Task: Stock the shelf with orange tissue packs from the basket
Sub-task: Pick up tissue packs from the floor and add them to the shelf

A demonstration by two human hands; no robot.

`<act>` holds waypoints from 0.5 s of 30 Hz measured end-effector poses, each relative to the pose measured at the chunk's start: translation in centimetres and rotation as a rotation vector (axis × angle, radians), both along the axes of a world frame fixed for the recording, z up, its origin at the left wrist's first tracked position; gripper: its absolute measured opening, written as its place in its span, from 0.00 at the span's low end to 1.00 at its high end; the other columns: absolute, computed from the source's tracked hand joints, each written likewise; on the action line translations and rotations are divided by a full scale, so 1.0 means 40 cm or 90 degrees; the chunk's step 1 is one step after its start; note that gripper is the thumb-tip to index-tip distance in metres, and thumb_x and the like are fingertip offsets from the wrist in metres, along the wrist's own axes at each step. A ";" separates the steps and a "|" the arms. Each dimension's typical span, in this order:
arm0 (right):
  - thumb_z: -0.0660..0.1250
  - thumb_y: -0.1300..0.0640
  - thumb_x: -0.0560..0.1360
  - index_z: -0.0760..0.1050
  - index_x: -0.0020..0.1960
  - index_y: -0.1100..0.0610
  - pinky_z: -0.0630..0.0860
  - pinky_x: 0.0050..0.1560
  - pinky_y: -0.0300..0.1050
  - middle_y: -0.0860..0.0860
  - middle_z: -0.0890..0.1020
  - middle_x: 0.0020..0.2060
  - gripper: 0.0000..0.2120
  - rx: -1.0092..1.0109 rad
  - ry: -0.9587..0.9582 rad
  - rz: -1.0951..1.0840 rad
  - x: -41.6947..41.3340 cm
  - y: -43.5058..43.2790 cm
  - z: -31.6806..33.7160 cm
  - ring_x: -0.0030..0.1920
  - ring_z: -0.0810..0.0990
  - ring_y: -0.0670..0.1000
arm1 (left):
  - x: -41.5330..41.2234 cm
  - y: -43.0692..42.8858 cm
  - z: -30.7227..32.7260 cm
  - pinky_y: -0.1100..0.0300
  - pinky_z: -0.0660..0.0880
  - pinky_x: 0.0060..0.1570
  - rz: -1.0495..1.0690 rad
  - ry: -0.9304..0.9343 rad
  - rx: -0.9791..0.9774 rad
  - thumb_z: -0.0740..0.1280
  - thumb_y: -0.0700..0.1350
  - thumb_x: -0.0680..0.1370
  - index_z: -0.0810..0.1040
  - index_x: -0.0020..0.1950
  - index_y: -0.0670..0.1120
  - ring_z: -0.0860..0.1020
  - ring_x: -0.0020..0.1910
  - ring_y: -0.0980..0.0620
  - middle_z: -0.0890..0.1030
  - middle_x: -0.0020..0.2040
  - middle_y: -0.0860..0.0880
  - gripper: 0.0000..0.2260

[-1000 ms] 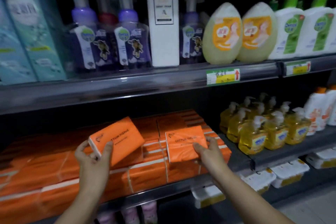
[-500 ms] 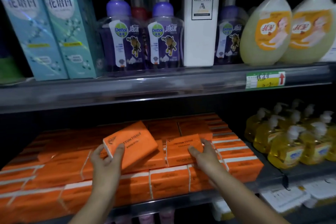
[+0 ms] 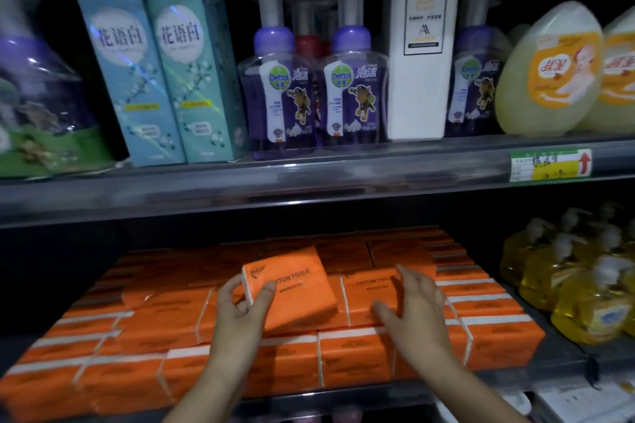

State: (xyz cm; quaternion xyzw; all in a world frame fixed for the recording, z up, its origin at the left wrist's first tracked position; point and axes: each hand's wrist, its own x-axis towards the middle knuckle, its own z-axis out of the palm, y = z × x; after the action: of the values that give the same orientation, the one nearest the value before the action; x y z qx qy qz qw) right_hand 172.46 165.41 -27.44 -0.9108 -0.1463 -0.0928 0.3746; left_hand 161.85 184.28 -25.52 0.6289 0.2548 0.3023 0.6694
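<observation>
The left hand pinches a tilted orange tissue pack by its corner, just over the stacked packs on the lower shelf. The right hand, fingers spread straight, presses a neighbouring pack. Set down crooked, the tilted one could slide forward off the pile.

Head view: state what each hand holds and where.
Left hand grips an orange plastic-wrapped tissue pack at its near left corner, thumb on top. Right hand touches the right end of a second orange pack on the stack; grip unclear.
</observation>
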 end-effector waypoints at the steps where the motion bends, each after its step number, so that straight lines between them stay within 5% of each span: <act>1: 0.66 0.49 0.75 0.56 0.75 0.50 0.59 0.68 0.42 0.49 0.63 0.70 0.32 0.038 -0.013 0.048 -0.013 0.014 0.009 0.70 0.60 0.50 | -0.007 0.006 0.005 0.59 0.73 0.38 -0.010 0.005 0.001 0.68 0.46 0.76 0.67 0.62 0.51 0.80 0.42 0.50 0.81 0.43 0.46 0.17; 6: 0.70 0.50 0.72 0.57 0.73 0.45 0.74 0.60 0.46 0.48 0.69 0.66 0.34 0.251 0.253 0.280 -0.078 0.134 0.044 0.59 0.75 0.48 | -0.052 0.046 0.025 0.61 0.76 0.36 -0.054 0.031 0.007 0.69 0.46 0.75 0.70 0.57 0.55 0.82 0.38 0.51 0.82 0.41 0.47 0.14; 10: 0.69 0.62 0.73 0.63 0.68 0.46 0.81 0.47 0.48 0.54 0.77 0.57 0.29 0.407 0.450 0.330 -0.124 0.219 0.053 0.52 0.81 0.53 | -0.101 0.095 0.039 0.66 0.75 0.33 -0.080 0.053 0.034 0.67 0.47 0.76 0.71 0.56 0.54 0.82 0.34 0.55 0.82 0.39 0.48 0.11; 15: 0.68 0.64 0.73 0.65 0.66 0.50 0.81 0.43 0.53 0.53 0.80 0.49 0.24 0.459 0.482 0.280 -0.154 0.339 0.072 0.47 0.82 0.56 | -0.171 0.264 -0.003 0.69 0.70 0.49 0.063 0.153 0.301 0.63 0.49 0.79 0.73 0.62 0.50 0.77 0.50 0.58 0.78 0.49 0.55 0.12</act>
State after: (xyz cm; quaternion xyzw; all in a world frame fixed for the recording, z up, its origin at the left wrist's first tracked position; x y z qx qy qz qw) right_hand 166.31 178.96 -24.58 -0.6432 -0.1472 0.2767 0.6986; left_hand 155.01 194.84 -25.66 0.7858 0.2853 0.3093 0.4532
